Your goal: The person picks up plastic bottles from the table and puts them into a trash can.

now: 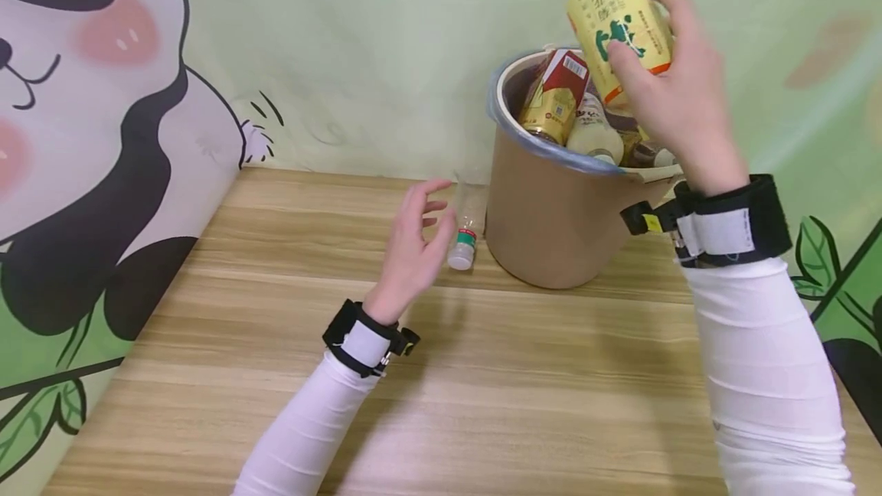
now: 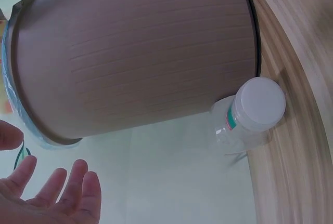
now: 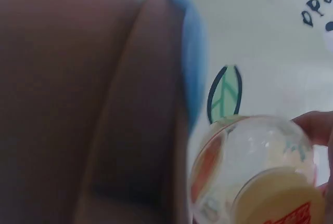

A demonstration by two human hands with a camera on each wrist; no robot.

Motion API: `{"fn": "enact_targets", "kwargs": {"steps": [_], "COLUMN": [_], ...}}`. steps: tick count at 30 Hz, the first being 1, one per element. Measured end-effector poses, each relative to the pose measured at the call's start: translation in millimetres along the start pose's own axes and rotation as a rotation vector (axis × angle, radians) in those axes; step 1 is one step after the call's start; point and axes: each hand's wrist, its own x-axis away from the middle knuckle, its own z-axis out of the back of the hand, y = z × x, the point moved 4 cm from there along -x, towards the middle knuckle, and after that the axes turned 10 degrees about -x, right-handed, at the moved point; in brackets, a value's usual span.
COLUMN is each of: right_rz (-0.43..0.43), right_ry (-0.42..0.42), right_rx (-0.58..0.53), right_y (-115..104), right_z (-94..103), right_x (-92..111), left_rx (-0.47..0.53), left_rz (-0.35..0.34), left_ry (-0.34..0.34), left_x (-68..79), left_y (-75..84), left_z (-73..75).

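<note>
My right hand (image 1: 682, 90) grips a clear plastic bottle with a yellow label (image 1: 616, 29), holding it tilted over the mouth of a brown bin (image 1: 551, 213). In the right wrist view the bottle's yellow cap (image 3: 281, 200) with red print faces the camera, and only part of the hand shows at the right edge. My left hand (image 1: 416, 239) hovers above the table with fingers loosely bent and nothing in them. Beside it, a small clear bottle with a white cap (image 1: 462, 255) and a green-and-red label lies against the bin's foot; its cap (image 2: 263, 102) points at the left wrist camera.
Inside the bin are several packages, among them a red-and-gold can (image 1: 554, 98) and a whitish bottle (image 1: 592, 132). A blue liner (image 1: 551, 151) folds over the rim. Behind the wooden table (image 1: 482, 373) hangs a green cloth (image 1: 344, 44) with a panda print.
</note>
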Motion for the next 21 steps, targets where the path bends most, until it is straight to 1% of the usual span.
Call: {"fn": "enact_targets", "kwargs": {"steps": [4,8,11,12,14,19,21], "right_rz": [-0.098,-0.199,-0.25,-0.258,-0.255,-0.225,-0.208], "right_ry": [0.026,0.05,0.064,0.066,0.066,0.05,0.039], "right_rx": [0.078,0.076,0.083,0.09,0.111,0.136,0.143], "right_y": [13.4,25.2,32.5,34.5,38.0,45.1,47.0], "right_z": [7.9,13.7,17.2,18.0,18.7,17.3,16.2], "right_x": [-12.9,-18.7,-19.1,-18.8,-17.9,-17.0,-17.1], "left_rx": [-0.002,0.002,0.011,0.015,0.016,0.009,0.01], "left_rz": [-0.007,-0.008,-0.008,-0.007,0.003,0.023,0.022], "left_ry": [-0.004,-0.002,0.005,0.01,0.01,0.004,0.003], "left_x": [1.4,2.5,3.2,3.4,4.2,5.7,6.0], "left_y": [-1.4,-2.6,-1.0,0.7,9.1,27.7,28.9], "left_z": [-1.4,-2.6,-1.9,-1.0,3.3,12.9,13.8]}}
